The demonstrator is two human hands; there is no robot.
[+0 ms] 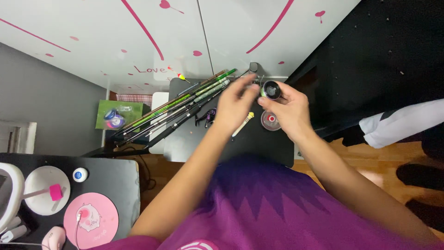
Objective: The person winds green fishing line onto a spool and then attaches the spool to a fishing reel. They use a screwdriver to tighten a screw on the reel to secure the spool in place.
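Over a black table (273, 148), both hands pinch a small black spool (271, 90).

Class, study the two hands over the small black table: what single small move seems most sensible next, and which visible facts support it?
Probably the left hand should draw its pinched fingertips away from the round black spool, since the right hand holds that spool up above the black table and the left fingertips meet right beside it. Any line between them is too fine to see.

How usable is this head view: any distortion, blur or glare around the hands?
Head view: strong wide-angle distortion bends the wall and table edges; the left hand is slightly motion-blurred; the right hand holding the small black round spool is sharper; even lighting, mild sheen on the black tabletop, no harsh glare.
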